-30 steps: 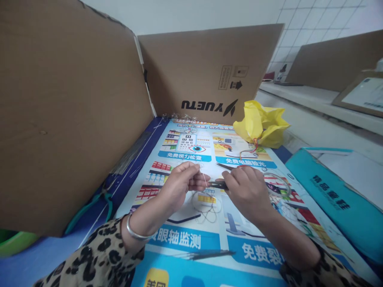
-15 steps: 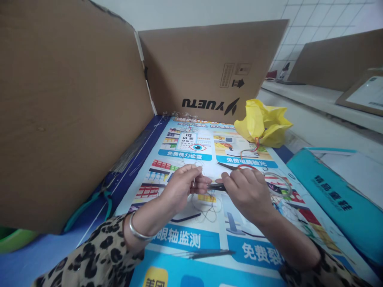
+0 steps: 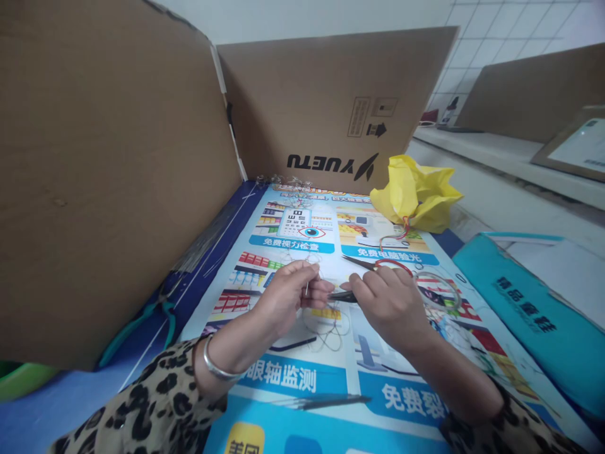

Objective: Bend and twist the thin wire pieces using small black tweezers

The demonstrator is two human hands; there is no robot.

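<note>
Thumb and fingers of my left hand [image 3: 293, 290] are pinched together on a thin wire, whose short end shows below the thumb. My right hand [image 3: 390, 302] is wrapped round a pair of pliers [image 3: 344, 296]; the handles are hidden in the fist. The dark jaws point left and reach my left fingertips. Whether they grip the wire, I cannot tell. Fine wire loops [image 3: 326, 331] hang or lie below my left fingers. Just beyond my right hand lie scissors [image 3: 362, 263] with red handles, their blades pointing left.
Cut wire lengths [image 3: 333, 401] lie on the printed poster [image 3: 265, 435] near me. Teal-handled pliers [image 3: 137, 331] rest at left by a cardboard panel [image 3: 104, 176]. A yellow bag [image 3: 411, 195] and a teal box [image 3: 524, 315] stand at right. A wire coil [image 3: 447, 291] lies by my right hand.
</note>
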